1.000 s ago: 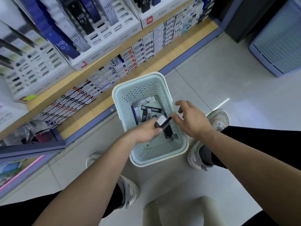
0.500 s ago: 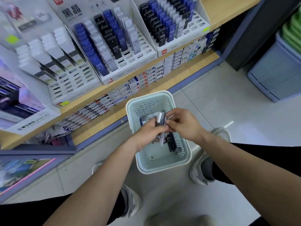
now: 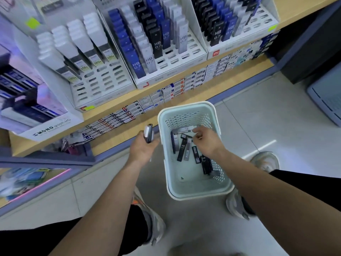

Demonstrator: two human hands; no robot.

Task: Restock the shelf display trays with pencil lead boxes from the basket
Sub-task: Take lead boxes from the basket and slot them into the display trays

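Observation:
A pale green plastic basket [image 3: 199, 193] stands on the floor between my feet, with several black, grey and blue pencil lead boxes [image 3: 181, 149] lying in it. My left hand [image 3: 143, 146] is outside the basket's left rim, closed around a small stack of lead boxes [image 3: 148, 133]. My right hand [image 3: 206, 141] reaches into the basket's far half, fingers curled over the boxes there; whether it grips one is hidden. White display trays [image 3: 166, 69] on the wooden shelf hold upright rows of HB 0.7 boxes, with open slots at their fronts.
A lower wooden shelf [image 3: 147, 115] carries flat rows of small boxes just beyond the basket. A MONO display box [image 3: 49, 126] sits at left. A grey-blue crate [image 3: 326, 97] stands on the tiled floor at right. My shoes flank the basket.
My left hand has lifted out of the basket to its left with a stack of boxes. My right hand has let go of that stack and dipped back into the basket.

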